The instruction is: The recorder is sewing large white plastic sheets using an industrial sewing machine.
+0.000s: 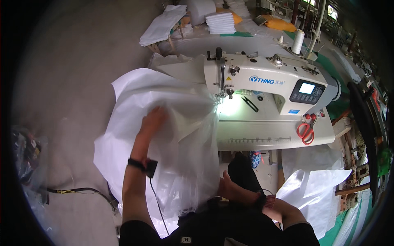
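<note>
Grey floor (74, 82) left of the machine (246, 67), left hand (155, 119) over the sheet (184, 151), fingers blurred, spread or pinching cannot be told, right hand (227, 187) beside the sheet, below the machine, thumb raised, other fingers' state indeterminable, sheet at the machine's left, scissors (310, 126) before its right end.

Left hand (156, 119) blurred; right hand (228, 187) partly hidden, grip unclear; plastic-wrapped bundle (28, 152) blurred.

It's the sheet (184, 135) under the left hand (155, 119), running rightward to the machine (256, 67); ahead of the right hand (228, 187), the tabletop (254, 133), snips (253, 106) on it, scissors (310, 133) farther right; spool (298, 42) beyond, stack (221, 23) farther ahead!
</note>
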Available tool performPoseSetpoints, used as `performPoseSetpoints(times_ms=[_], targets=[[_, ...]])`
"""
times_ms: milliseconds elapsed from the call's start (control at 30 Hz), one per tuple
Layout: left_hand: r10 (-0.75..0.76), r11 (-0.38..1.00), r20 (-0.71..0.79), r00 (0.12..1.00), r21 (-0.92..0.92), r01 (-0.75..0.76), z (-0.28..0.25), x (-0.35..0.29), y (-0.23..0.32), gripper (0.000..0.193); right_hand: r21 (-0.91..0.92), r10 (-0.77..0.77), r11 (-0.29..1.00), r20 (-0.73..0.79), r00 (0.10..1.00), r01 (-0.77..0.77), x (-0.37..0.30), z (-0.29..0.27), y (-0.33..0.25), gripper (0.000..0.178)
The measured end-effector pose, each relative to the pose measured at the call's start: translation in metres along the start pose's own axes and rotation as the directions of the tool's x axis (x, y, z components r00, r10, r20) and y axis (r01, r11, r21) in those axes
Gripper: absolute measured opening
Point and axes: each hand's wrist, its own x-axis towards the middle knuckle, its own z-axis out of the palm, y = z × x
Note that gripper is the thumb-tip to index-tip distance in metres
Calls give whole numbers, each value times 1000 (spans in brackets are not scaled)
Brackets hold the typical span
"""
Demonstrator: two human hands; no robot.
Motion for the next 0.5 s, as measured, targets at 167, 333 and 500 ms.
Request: performPoseSetpoints(times_ms=[167, 333, 500], targets=[[129, 970, -87, 988, -197, -144, 42, -111, 20, 39, -226, -43, 972, 114, 993, 68, -27, 39, -28, 44], [16, 979, -147, 989, -200, -46, 34, -100, -1, 48, -339, -51, 914, 452, 890, 225, -25, 85, -41, 41], [-28, 981, -94, 995, -191, 10, -1, -94, -2, 61, -645, 133, 729, 462, 877, 229, -43, 54, 6, 38]])
